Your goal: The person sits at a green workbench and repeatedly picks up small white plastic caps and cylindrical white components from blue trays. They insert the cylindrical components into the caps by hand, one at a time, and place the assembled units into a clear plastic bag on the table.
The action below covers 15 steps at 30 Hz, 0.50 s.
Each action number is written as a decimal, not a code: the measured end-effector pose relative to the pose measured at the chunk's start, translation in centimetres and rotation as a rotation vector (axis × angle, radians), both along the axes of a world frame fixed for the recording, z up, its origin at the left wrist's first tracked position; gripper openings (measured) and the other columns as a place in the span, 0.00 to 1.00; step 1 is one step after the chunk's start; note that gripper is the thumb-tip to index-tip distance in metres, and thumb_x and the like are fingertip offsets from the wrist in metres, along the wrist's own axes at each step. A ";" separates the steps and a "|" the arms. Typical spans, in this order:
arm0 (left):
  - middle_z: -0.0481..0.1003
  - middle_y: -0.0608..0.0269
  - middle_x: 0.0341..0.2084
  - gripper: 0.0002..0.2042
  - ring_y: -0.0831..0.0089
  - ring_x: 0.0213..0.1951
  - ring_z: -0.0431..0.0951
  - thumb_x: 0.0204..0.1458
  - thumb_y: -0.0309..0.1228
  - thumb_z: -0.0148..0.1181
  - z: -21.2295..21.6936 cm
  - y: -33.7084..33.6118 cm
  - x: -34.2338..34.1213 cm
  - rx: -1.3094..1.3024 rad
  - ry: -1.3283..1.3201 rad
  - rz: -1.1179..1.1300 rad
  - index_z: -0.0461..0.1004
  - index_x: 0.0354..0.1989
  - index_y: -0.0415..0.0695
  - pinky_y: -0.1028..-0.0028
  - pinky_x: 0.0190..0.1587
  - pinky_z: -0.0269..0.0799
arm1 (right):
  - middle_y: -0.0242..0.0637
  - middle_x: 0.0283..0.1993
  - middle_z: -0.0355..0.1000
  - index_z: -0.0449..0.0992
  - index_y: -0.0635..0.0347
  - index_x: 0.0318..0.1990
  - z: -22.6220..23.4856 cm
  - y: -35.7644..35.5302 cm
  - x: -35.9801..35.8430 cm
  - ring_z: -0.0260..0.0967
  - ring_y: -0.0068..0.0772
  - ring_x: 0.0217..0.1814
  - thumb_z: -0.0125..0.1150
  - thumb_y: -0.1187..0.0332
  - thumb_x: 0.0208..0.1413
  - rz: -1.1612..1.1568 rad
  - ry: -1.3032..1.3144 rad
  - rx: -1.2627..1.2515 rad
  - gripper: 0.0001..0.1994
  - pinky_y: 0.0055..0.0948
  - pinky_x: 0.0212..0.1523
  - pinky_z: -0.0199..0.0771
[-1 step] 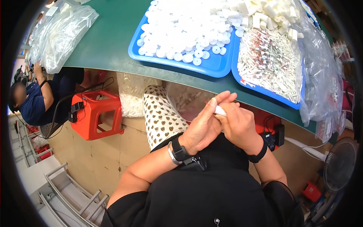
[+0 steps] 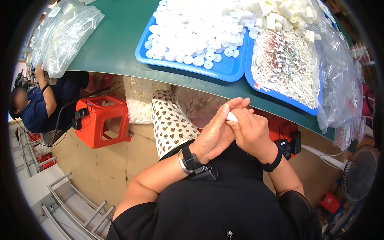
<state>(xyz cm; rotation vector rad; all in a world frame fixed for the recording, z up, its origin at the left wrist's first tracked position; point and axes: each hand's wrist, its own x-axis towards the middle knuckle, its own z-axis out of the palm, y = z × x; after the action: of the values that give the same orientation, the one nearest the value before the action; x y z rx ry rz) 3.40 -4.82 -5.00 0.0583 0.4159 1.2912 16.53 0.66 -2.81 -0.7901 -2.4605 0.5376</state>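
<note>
White tube (image 2: 232,117) beneath blue trays (image 2: 224,70)

Most of the small white piece (image 2: 232,117) is buried between the left hand (image 2: 218,134) and the right hand (image 2: 250,134); only one rounded end shows, so its shape stays unclear. A thin red wire (image 2: 218,108) beside it is too fine to follow. The white discs in the blue tray (image 2: 224,70) run off the top edge. The thin sticks in the second blue tray (image 2: 280,96) are too small to make out singly. The contents of the clear bags (image 2: 340,80) blur behind glare. The co-worker (image 2: 38,108) is cut by the dark rim.
</note>
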 end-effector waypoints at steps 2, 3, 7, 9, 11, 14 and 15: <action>0.59 0.58 0.66 0.25 0.60 0.66 0.61 0.67 0.49 0.38 0.0 -0.1 0.0 -0.020 -0.041 0.003 0.57 0.67 0.48 0.58 0.69 0.56 | 0.47 0.35 0.75 0.71 0.67 0.47 0.2 -0.2 -0.5 0.75 0.46 0.29 0.63 0.72 0.54 -0.024 -0.002 -0.017 0.14 0.36 0.26 0.73; 0.59 0.58 0.66 0.26 0.61 0.66 0.61 0.67 0.50 0.36 -0.1 0.0 -0.1 -0.011 -0.025 -0.002 0.57 0.67 0.48 0.58 0.69 0.56 | 0.47 0.34 0.75 0.71 0.66 0.46 0.0 -0.1 -0.5 0.75 0.47 0.29 0.63 0.71 0.54 -0.042 0.014 -0.070 0.14 0.37 0.26 0.73; 0.60 0.57 0.66 0.30 0.61 0.66 0.61 0.66 0.55 0.31 -0.1 0.5 -0.9 0.001 0.031 -0.033 0.55 0.68 0.47 0.59 0.68 0.57 | 0.47 0.31 0.75 0.72 0.65 0.45 -1.0 -0.1 -1.0 0.75 0.49 0.29 0.61 0.70 0.57 -0.104 0.118 -0.241 0.11 0.39 0.27 0.73; 0.60 0.56 0.66 0.31 0.62 0.65 0.62 0.65 0.57 0.29 0.2 0.6 -1.0 0.007 0.105 -0.051 0.54 0.68 0.47 0.59 0.67 0.58 | 0.48 0.32 0.76 0.72 0.64 0.45 -0.8 -0.2 -1.2 0.75 0.50 0.29 0.59 0.70 0.59 -0.121 0.164 -0.330 0.10 0.40 0.27 0.73; 0.61 0.56 0.65 0.32 0.62 0.65 0.63 0.65 0.58 0.27 0.4 0.5 -0.8 0.019 0.225 -0.065 0.54 0.68 0.46 0.60 0.66 0.59 | 0.48 0.32 0.76 0.72 0.63 0.45 -0.3 -0.2 -1.1 0.75 0.51 0.30 0.57 0.69 0.61 -0.129 0.184 -0.450 0.09 0.41 0.28 0.73; 0.62 0.53 0.64 0.33 0.62 0.63 0.64 0.65 0.57 0.27 0.0 0.1 -0.3 0.080 0.398 -0.030 0.54 0.68 0.45 0.61 0.65 0.61 | 0.47 0.32 0.76 0.71 0.63 0.45 0.1 -0.8 -1.4 0.76 0.45 0.31 0.54 0.68 0.65 -0.172 0.215 -0.578 0.08 0.36 0.28 0.72; 0.63 0.52 0.64 0.33 0.63 0.63 0.65 0.66 0.57 0.27 0.0 0.2 -0.5 0.081 0.405 -0.036 0.54 0.68 0.44 0.61 0.64 0.61 | 0.45 0.31 0.76 0.71 0.64 0.44 0.1 -0.7 -1.5 0.76 0.42 0.31 0.53 0.66 0.66 -0.173 0.234 -0.667 0.09 0.34 0.28 0.71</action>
<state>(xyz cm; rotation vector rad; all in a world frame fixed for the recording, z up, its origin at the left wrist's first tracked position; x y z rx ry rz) 2.94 -4.65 -5.03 0.3986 0.7043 1.2597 15.06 -0.07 -2.74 -1.1009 -1.9702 1.3315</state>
